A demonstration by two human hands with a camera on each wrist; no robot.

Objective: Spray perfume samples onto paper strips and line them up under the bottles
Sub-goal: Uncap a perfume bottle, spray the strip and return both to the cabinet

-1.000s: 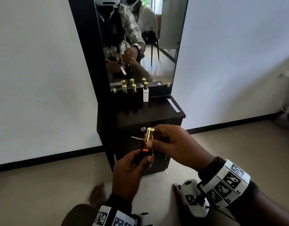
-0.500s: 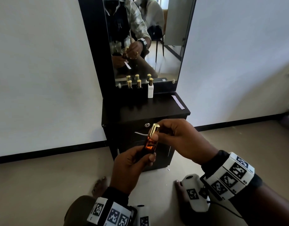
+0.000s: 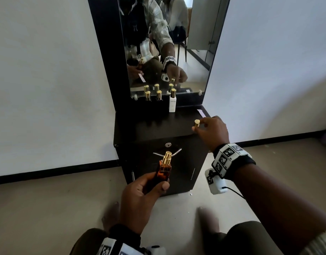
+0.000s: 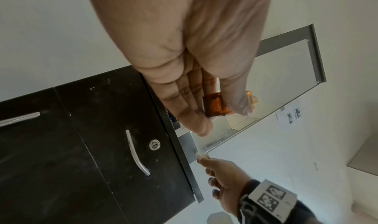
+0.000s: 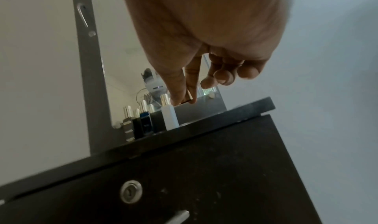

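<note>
My left hand point(image 3: 140, 197) grips an amber perfume bottle point(image 3: 163, 172) upright in front of the cabinet, its gold spray nozzle point(image 3: 166, 157) bare; the bottle point(image 4: 214, 104) shows between thumb and fingers in the left wrist view. My right hand point(image 3: 211, 131) pinches the gold cap point(image 3: 196, 123) over the right front of the dark cabinet top point(image 3: 149, 127). The cap point(image 5: 189, 96) sits between thumb and forefinger in the right wrist view. A white bottle point(image 3: 172, 103) and two dark gold-capped bottles point(image 3: 153, 95) stand by the mirror. A paper strip point(image 3: 201, 113) lies at the top's right edge.
The tall mirror point(image 3: 167, 43) rises behind the bottles and reflects me. The cabinet door below has a lock point(image 3: 168, 144) and a metal handle point(image 3: 175, 152). White walls flank the cabinet; my feet point(image 3: 110, 216) rest on the beige floor.
My right hand pulled the gold cap off the amber bottle and carried it up and right over the cabinet top. The left hand kept the bottle, now uncapped.
</note>
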